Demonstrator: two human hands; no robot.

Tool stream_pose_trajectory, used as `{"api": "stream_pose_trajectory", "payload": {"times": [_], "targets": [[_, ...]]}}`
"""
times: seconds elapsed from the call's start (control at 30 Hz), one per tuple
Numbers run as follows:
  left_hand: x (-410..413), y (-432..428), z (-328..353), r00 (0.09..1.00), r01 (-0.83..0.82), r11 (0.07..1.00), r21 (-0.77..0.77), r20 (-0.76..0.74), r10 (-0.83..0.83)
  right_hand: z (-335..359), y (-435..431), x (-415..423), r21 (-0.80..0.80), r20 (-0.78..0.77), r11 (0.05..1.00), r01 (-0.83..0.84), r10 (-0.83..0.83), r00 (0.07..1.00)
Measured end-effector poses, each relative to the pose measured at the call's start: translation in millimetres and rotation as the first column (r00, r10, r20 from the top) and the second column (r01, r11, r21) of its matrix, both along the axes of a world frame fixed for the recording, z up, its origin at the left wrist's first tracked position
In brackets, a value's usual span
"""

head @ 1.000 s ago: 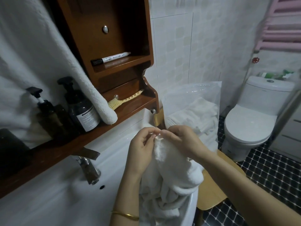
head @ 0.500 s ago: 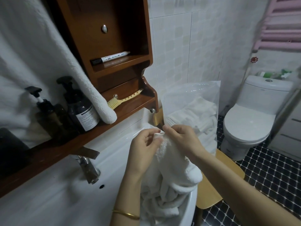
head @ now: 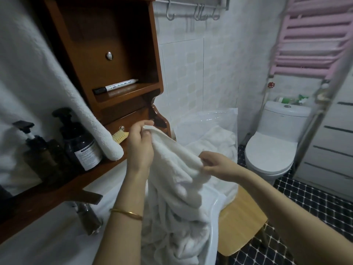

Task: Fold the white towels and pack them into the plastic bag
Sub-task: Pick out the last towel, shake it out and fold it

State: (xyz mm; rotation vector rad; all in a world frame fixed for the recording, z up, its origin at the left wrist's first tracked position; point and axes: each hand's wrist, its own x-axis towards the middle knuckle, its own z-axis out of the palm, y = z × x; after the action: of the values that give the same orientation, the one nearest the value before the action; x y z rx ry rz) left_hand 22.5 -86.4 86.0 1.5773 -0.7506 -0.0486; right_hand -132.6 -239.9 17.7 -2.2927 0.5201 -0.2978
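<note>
A white towel (head: 177, 188) hangs crumpled over the sink's right edge. My left hand (head: 140, 148) pinches one corner of it, lifted up near the wooden shelf. My right hand (head: 217, 166) pinches the towel's top edge lower and to the right. Between the two hands the edge runs slanted. Behind them a clear plastic bag (head: 212, 119) stands on a wooden stool (head: 242, 222), with folded white towels (head: 219, 139) inside it.
A white sink (head: 57, 243) with a tap (head: 87, 217) lies below left. The wooden shelf (head: 107, 167) holds dark pump bottles (head: 80, 142), a brush and a marker. Another towel (head: 47, 83) hangs at left. A toilet (head: 273, 148) stands at right on dark tiles.
My hands, which pinched the towel close together, have drawn apart: the left rose up and left with the corner, the right slid right along the edge. The view tilted up.
</note>
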Motion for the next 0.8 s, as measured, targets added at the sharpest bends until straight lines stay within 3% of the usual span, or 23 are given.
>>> {"api": "stream_pose_trajectory", "payload": {"times": [0.2, 0.3, 0.37, 0.43, 0.5, 0.6, 0.67, 0.8], "targets": [[4.8, -7.0, 36.3, 0.979, 0.100, 0.982, -0.157, 0.189, -0.070, -9.4, -1.9, -9.1, -0.042, -0.221, 0.998, -0.040, 0.030, 0.975], [15.0, -3.5, 44.9, 0.976, 0.156, 0.961, -0.229, 0.187, -0.114, -14.0, -3.2, -14.9, -0.058, -0.306, 0.998, -0.038, 0.019, 0.952], [18.9, -0.9, 45.2, 0.975, 0.176, 0.960, -0.219, 0.175, -0.139, -18.3, -3.3, -13.3, -0.162, -0.340, 0.987, 0.001, -0.056, 0.939], [24.0, 2.0, 43.6, 0.982, 0.148, 0.963, -0.227, 0.146, -0.117, -17.3, -2.4, -9.0, -0.317, -0.276, 0.941, 0.114, -0.207, 0.939], [31.8, 3.4, 45.7, 0.992, 0.105, 0.964, -0.243, 0.101, -0.082, -11.0, -6.3, -7.6, -0.396, -0.074, 0.857, 0.330, -0.388, 0.919], [38.1, 2.2, 53.8, 0.998, 0.066, 0.970, -0.235, 0.034, -0.059, 2.4, -15.6, -11.2, -0.273, 0.208, 0.765, 0.583, -0.545, 0.812], [33.5, -3.9, 62.2, 0.998, 0.056, 0.971, -0.234, 0.008, -0.055, 13.5, -21.7, -14.5, -0.261, 0.249, 0.712, 0.652, -0.603, 0.758], [8.1, -29.8, 87.6, 0.994, 0.108, 0.969, -0.224, 0.041, -0.101, 43.5, -45.3, -33.1, -0.456, 0.291, 0.520, 0.722, -0.680, 0.673]]}}
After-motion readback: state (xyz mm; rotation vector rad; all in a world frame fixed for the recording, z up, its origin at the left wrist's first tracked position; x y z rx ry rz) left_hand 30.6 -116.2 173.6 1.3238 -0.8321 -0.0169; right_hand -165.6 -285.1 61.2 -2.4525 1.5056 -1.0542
